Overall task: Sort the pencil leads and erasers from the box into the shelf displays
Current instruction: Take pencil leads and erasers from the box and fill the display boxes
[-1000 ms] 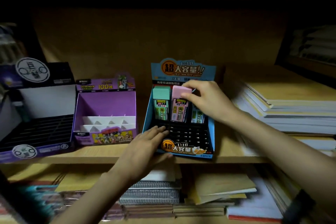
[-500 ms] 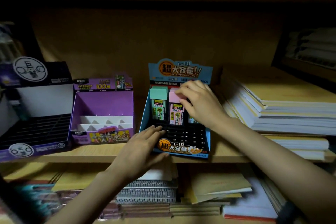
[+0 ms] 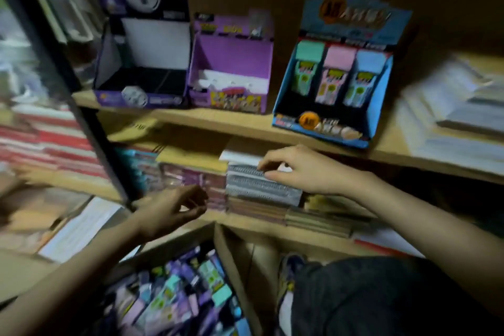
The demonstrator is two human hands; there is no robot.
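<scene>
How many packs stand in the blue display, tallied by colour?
teal pack: 1
pink pack: 1
blue pack: 1
Total: 3, side by side in the back row of the blue display.

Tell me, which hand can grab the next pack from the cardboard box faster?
Probably the left hand: it hangs empty, nearest the open brown cardboard box of colourful packs. The right hand is higher up, by the grey spiral-bound notebooks.
</scene>
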